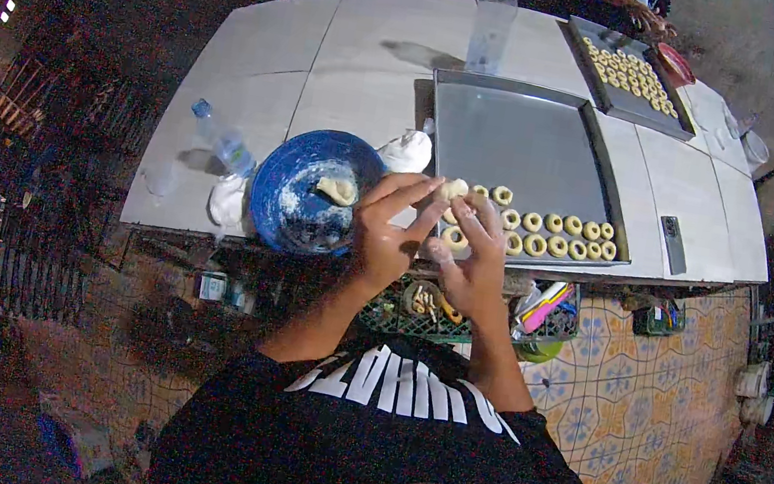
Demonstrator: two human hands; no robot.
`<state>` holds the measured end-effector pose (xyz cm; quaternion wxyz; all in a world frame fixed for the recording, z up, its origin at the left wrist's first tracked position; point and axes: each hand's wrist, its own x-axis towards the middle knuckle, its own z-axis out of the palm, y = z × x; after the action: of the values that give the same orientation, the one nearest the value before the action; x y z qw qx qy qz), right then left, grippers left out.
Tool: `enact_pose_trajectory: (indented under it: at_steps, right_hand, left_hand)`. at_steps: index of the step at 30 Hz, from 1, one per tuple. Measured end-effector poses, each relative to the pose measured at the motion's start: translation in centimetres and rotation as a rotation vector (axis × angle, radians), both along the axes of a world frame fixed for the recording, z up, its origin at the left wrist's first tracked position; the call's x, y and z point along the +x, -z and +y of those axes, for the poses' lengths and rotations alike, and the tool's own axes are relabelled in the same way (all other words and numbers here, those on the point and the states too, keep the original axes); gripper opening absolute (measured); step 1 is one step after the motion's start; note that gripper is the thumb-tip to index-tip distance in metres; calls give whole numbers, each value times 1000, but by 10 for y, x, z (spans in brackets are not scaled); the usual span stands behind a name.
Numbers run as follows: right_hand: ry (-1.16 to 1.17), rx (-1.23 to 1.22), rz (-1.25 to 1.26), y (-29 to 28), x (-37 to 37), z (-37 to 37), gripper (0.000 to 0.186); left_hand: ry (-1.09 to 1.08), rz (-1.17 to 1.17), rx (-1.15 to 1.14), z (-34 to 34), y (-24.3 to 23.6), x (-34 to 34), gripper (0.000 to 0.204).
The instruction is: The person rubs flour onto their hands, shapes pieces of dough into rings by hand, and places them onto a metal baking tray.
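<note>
My left hand (pixel 392 231) and my right hand (pixel 471 255) meet over the front left corner of a metal tray (pixel 517 126), fingertips closed around a pale dough piece (pixel 451 189). Rows of small dough rings (pixel 557 223) lie along the tray's front half, some partly hidden behind my hands. Just left of my left hand sits a blue bowl (pixel 279 189) dusted inside with flour, holding a lump of dough (pixel 338 190).
Plastic bottles (pixel 490 36) (pixel 221 140), white bags (pixel 406 152) and a dark phone (pixel 672 245) are on the tiled table (pixel 267 41). Behind, a person's hand (pixel 650 20) is above a second tray (pixel 597 37) of rings, beside a red bowl (pixel 676 65). A crate (pixel 415 322) sits below.
</note>
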<state>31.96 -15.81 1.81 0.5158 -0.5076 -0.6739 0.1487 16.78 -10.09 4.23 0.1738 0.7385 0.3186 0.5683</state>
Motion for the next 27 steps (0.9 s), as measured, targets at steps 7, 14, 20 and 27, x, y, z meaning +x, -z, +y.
enact_pose_trajectory:
  at_steps: [7, 14, 20, 27]
  right_hand:
    - [101, 90, -273, -11, 2, -1, 66]
    - [147, 205, -340, -15, 0, 1, 57]
    - [109, 152, -259, -13, 1, 1, 54]
    - [-258, -273, 737, 8, 4, -2, 53]
  left_hand:
    - [4, 10, -116, -2, -8, -6, 23]
    - [-2, -55, -238, -6, -7, -5, 18]
    - [19, -28, -179, 1, 0, -4, 21]
    - [135, 4, -205, 3, 6, -1, 42]
